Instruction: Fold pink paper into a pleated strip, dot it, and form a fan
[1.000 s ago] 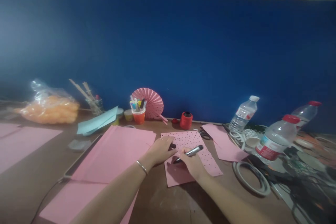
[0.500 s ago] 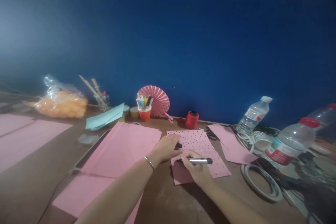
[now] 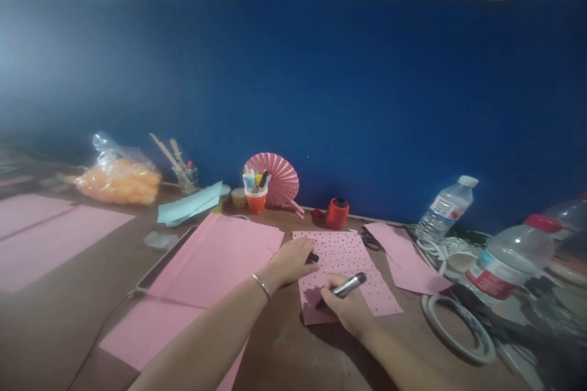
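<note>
My right hand [image 3: 346, 305] is closed around a silver-grey marker [image 3: 349, 285], its tip down at the lower left of a pink sheet with black dots [image 3: 342, 250]. Dots cover much of this sheet; its lower left corner is plainer. At the sheet's left edge lies my left hand [image 3: 293, 259], fingers curled on a black marker cap [image 3: 312, 258]. A silver bangle circles the left wrist. Just left of that hand are stacked plain pink sheets [image 3: 220, 256].
Along the blue wall stand a pleated pink fan [image 3: 279, 177], a cup of pens [image 3: 255, 200] and a red thread spool [image 3: 337, 214]. Scissors [image 3: 372, 242], tape rolls [image 3: 458, 330] and plastic bottles [image 3: 509, 263] sit to the right. A bag of orange pieces [image 3: 119, 180] is far left.
My right hand has moved slightly down the dotted sheet, and the marker has tilted more upright. My left hand keeps its place on the sheet. The camera view has shifted slightly.
</note>
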`<action>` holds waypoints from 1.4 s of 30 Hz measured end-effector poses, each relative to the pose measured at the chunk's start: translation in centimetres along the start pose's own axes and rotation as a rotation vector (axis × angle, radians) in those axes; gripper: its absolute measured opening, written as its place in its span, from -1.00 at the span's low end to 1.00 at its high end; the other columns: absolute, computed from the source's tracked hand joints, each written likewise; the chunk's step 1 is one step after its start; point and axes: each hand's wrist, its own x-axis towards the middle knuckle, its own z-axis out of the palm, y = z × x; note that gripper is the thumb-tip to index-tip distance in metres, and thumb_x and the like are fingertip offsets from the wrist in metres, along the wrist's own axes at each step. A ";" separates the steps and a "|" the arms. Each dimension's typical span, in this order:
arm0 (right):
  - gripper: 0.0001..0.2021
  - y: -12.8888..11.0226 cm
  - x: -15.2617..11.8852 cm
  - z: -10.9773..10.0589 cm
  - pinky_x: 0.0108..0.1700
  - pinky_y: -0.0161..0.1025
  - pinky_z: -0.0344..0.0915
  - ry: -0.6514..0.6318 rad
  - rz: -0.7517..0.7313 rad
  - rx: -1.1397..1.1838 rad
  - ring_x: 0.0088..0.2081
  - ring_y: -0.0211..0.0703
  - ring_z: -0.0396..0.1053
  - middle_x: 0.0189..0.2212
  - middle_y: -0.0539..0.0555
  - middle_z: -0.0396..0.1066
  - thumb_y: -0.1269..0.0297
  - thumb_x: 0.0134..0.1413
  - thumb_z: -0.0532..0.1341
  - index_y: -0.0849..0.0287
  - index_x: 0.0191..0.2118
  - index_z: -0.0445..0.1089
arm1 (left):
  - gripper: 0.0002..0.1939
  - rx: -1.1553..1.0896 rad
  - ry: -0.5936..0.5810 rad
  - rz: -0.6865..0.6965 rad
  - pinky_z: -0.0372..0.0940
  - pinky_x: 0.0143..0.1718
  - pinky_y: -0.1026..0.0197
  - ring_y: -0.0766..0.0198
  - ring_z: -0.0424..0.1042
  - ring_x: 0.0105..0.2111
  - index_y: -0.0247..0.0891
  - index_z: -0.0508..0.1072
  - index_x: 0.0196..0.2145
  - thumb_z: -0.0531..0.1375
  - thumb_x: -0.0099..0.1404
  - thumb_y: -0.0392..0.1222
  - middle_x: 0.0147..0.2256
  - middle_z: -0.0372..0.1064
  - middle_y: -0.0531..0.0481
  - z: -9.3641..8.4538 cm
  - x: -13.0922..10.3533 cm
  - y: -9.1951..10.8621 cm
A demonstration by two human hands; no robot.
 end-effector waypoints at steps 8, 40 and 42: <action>-0.78 -0.5 0.2 -0.2 -0.48 -0.32 0.00 -0.022 -0.081 -0.134 -0.55 -0.26 0.08 -0.66 -0.08 0.10 0.26 -0.04 0.08 0.15 -0.61 0.10 | -0.61 0.002 0.008 0.011 0.14 -0.16 0.14 0.10 0.24 -0.13 -0.21 0.23 -0.15 0.14 0.09 -0.01 -0.15 0.25 -0.09 -0.1 -0.2 0.1; -0.82 0.3 1.2 -2.6 -0.54 -0.35 -0.01 -0.119 0.030 0.097 -0.61 -0.33 0.04 -0.71 -0.13 0.03 0.36 -0.18 0.07 0.17 -0.67 0.07 | -0.59 -0.016 -0.017 -0.019 0.12 -0.11 0.11 0.06 0.22 -0.08 -0.22 0.23 -0.12 0.14 0.09 -0.02 -0.11 0.25 -0.11 -0.3 0.1 0.3; -0.82 0.4 1.2 -2.4 -0.52 -0.34 0.01 -0.057 0.015 0.073 -0.60 -0.31 0.06 -0.70 -0.12 0.06 0.32 -0.13 0.07 0.16 -0.64 0.10 | -0.62 -0.015 -0.022 -0.028 0.13 -0.13 0.11 0.06 0.23 -0.10 -0.23 0.25 -0.15 0.13 0.09 -0.02 -0.13 0.26 -0.11 -0.2 0.1 0.3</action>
